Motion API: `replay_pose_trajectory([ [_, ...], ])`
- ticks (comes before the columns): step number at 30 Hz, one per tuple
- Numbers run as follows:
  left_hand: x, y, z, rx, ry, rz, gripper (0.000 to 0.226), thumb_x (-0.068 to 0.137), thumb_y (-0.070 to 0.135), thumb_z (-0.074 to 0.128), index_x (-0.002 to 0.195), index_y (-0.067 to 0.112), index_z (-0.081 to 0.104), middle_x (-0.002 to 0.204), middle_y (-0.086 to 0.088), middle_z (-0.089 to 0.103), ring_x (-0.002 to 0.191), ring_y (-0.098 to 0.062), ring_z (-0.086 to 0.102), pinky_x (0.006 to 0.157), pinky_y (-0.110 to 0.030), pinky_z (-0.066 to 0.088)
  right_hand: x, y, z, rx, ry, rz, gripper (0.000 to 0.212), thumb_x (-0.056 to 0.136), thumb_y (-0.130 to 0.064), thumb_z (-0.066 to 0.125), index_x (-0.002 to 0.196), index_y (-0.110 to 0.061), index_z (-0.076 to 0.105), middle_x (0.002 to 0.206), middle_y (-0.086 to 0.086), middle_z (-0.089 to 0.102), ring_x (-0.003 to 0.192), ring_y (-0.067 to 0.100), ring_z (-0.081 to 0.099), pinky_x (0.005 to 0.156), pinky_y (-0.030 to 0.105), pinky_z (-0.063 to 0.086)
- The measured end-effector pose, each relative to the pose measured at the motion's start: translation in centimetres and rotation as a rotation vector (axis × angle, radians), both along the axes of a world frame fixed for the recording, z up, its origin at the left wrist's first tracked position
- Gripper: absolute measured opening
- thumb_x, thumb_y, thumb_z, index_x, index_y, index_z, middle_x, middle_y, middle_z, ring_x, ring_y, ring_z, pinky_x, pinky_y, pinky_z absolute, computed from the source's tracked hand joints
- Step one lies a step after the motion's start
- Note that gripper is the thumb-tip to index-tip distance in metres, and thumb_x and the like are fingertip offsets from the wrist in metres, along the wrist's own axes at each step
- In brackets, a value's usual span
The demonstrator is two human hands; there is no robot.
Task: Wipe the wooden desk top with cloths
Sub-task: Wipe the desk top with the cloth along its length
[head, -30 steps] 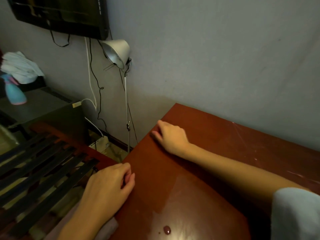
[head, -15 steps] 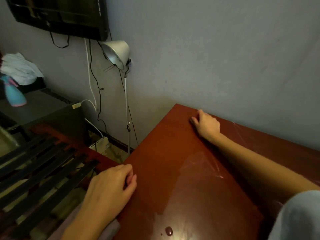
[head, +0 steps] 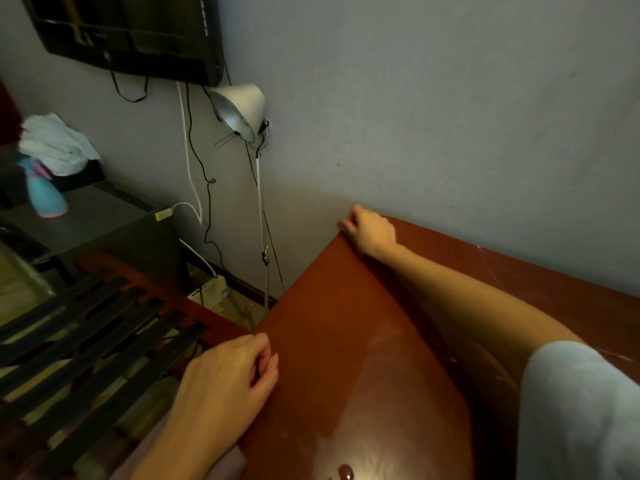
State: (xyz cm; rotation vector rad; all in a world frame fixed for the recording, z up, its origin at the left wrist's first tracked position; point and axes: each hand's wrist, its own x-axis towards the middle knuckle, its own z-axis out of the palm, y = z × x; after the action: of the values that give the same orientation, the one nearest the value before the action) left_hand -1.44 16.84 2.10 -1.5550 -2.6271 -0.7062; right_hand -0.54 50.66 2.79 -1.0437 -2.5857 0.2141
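The red-brown wooden desk top (head: 346, 341) fills the lower right, with a shiny wet patch near its front. My right hand (head: 369, 232) lies on the desk's far left corner by the wall, fingers bent over the edge. No cloth shows under it, and the palm hides what is beneath. My left hand (head: 228, 379) rests at the desk's left edge with its fingers curled in and nothing visible in them. Pale fabric (head: 207, 464) shows below that wrist. A white cloth (head: 57, 145) lies bunched far left on a dark box.
A blue spray bottle (head: 45, 192) stands on a grey cabinet (head: 104, 220) at left. A white clamp lamp (head: 242, 109) and cables hang between cabinet and desk, under a wall screen (head: 131, 32). Black slats (head: 86, 341) lie left of the desk. A small dark blob (head: 345, 472) sits near the front edge.
My right hand slid from the desk's left edge to the back by the wall, then left into the far corner, leaving faint streaks. The left hand stayed put.
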Motion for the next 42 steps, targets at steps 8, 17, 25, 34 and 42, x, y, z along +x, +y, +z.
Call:
replay_pose_trajectory([
  [8, -0.1, 0.1, -0.2, 0.024, 0.039, -0.006, 0.029, 0.091, 0.039, 0.052, 0.066, 0.029, 0.041, 0.061, 0.011, 0.046, 0.056, -0.003, 0.046, 0.046, -0.018, 0.028, 8.1, 0.4, -0.6, 0.006, 0.065, -0.16, 0.03, 0.096, -0.044, 0.048, 0.098, -0.015, 0.052, 0.104, 0.011, 0.063, 0.093, 0.035, 0.06, 0.065, 0.033, 0.034],
  [17, -0.1, 0.0, -0.7, 0.041, 0.073, 0.005, 0.034, 0.089, 0.035, 0.057, 0.062, 0.029, 0.038, 0.056, 0.012, 0.044, 0.051, -0.003, 0.043, 0.044, -0.017, 0.023, 5.2, -11.4, -0.7, 0.045, -0.018, 0.346, 0.025, 0.096, -0.043, 0.047, 0.098, -0.018, 0.05, 0.1, -0.001, 0.061, 0.081, 0.02, 0.058, 0.058, 0.027, 0.036],
  [25, -0.1, -0.2, -0.8, 0.048, 0.09, -0.034, 0.031, 0.091, 0.034, 0.054, 0.064, 0.03, 0.039, 0.059, 0.012, 0.044, 0.054, -0.003, 0.043, 0.047, -0.016, 0.025, 4.4, -3.8, 0.1, 0.008, -0.006, 0.182, 0.03, 0.095, -0.045, 0.048, 0.1, -0.016, 0.053, 0.109, 0.009, 0.063, 0.097, 0.031, 0.059, 0.068, 0.034, 0.038],
  [34, 1.3, -3.4, 1.3, 0.06, 0.232, -0.114, 0.022, 0.089, 0.035, 0.052, 0.068, 0.032, 0.043, 0.064, 0.016, 0.043, 0.059, 0.001, 0.045, 0.048, -0.013, 0.035, 14.4, -2.4, -0.7, 0.068, 0.006, 0.005, 0.029, 0.094, -0.049, 0.048, 0.093, -0.019, 0.048, 0.101, 0.007, 0.063, 0.089, 0.033, 0.06, 0.065, 0.035, 0.04],
  [42, 2.3, -5.5, -1.0, 0.101, 0.183, 0.095, 0.026, 0.092, 0.034, 0.051, 0.067, 0.032, 0.043, 0.063, 0.015, 0.043, 0.062, 0.001, 0.041, 0.051, -0.017, 0.025, 12.3, -13.7, -1.2, 0.139, -0.012, 0.283, 0.026, 0.095, -0.048, 0.046, 0.093, -0.022, 0.045, 0.1, 0.001, 0.061, 0.086, 0.027, 0.06, 0.061, 0.03, 0.036],
])
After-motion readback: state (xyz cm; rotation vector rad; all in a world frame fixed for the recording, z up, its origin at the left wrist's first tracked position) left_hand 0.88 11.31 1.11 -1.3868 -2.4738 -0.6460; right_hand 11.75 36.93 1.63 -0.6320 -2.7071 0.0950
